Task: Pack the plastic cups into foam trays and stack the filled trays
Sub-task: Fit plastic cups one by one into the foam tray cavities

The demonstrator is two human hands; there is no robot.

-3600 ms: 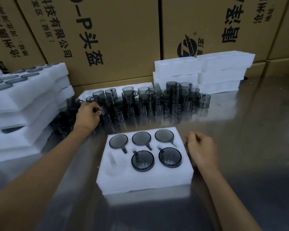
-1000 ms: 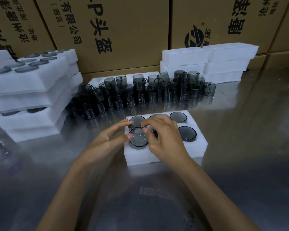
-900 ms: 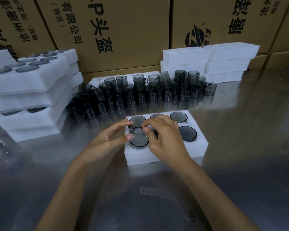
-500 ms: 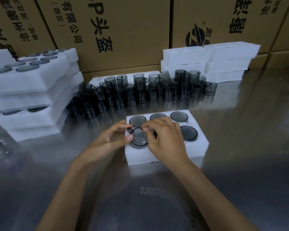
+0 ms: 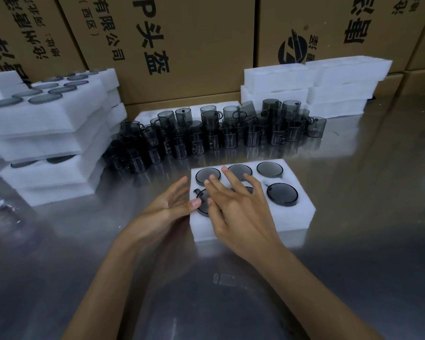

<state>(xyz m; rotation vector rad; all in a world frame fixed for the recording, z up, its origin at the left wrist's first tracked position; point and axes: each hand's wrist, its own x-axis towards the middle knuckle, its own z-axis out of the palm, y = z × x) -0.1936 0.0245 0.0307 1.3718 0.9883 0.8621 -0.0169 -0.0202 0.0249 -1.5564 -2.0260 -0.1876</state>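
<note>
— Foam tray (image 5: 253, 223) full?
— Nearly. My right hand (image 5: 236, 207), fingers straight, presses the last cup (image 5: 201, 202) into its near-left pocket; my left hand (image 5: 169, 204), open, steadies the tray's left edge.
— Advice?
— Press evenly. Loose cups (image 5: 219, 133) wait beyond the tray.

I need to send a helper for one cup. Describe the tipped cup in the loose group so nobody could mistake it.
Start at the two stacks of empty foam trays by the cardboard boxes. The loose cups stand just in front. In the back row, the tipped cup is the only one leaning; its neighbours stand upright.
</note>
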